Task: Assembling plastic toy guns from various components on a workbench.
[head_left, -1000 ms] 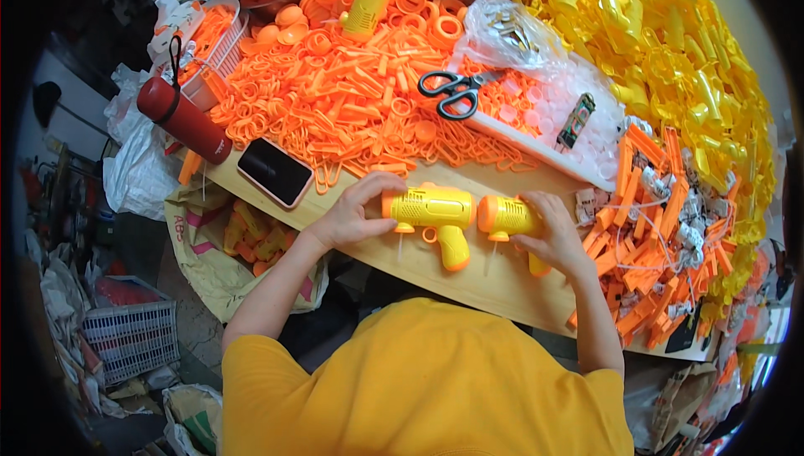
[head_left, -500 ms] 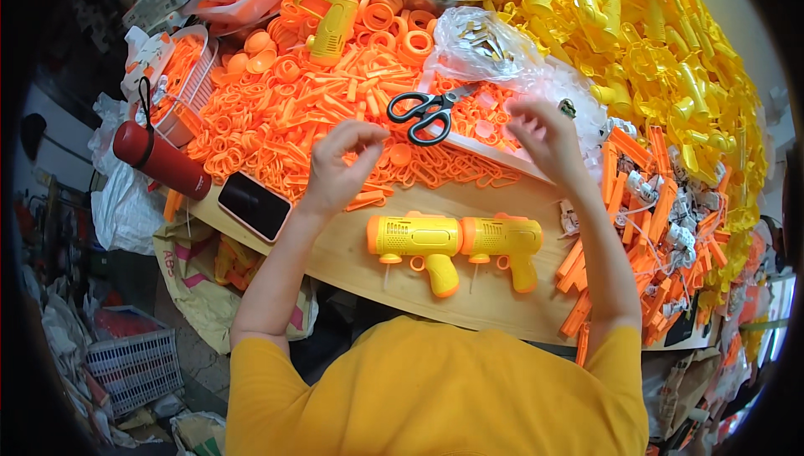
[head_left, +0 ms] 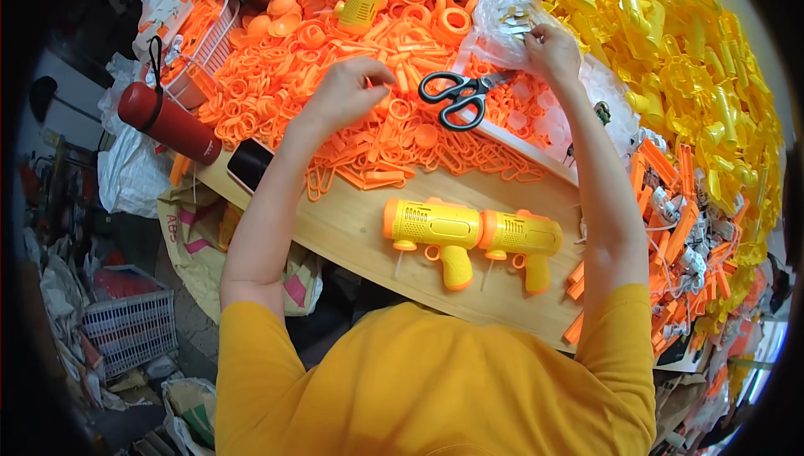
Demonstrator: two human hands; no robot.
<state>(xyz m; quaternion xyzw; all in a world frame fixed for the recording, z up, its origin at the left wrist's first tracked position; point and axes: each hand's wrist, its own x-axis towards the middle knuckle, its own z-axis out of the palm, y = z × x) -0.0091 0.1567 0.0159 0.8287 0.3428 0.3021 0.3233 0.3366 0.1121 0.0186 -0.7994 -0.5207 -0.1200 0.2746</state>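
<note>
My left hand (head_left: 345, 94) is bent over a pile of small orange plastic parts (head_left: 276, 92), thumb and index tips close together. Whatever is between them is too small to make out. At the clear plastic bag (head_left: 494, 37) of small metal-looking pieces, my right hand (head_left: 554, 56) has its fingers drawn together at the bag's right side; their grip is hidden. Black-handled scissors (head_left: 456, 97) lie between my hands on the orange parts. Nearer me, two yellow and orange toy guns (head_left: 431, 226) (head_left: 526, 238) lie end to end on the wooden table (head_left: 352, 230).
Yellow plastic shells (head_left: 670, 62) are heaped at the far right. Orange pieces with white wired parts (head_left: 682, 230) pile up at the right edge. A red bottle (head_left: 172, 125) and a phone (head_left: 249, 163) lie at the left, by a white basket (head_left: 205, 54).
My right hand has moved away from me to the plastic bag, its fingers drawing together. My left hand has shifted farther over the orange parts. The whole view has shifted slightly.
</note>
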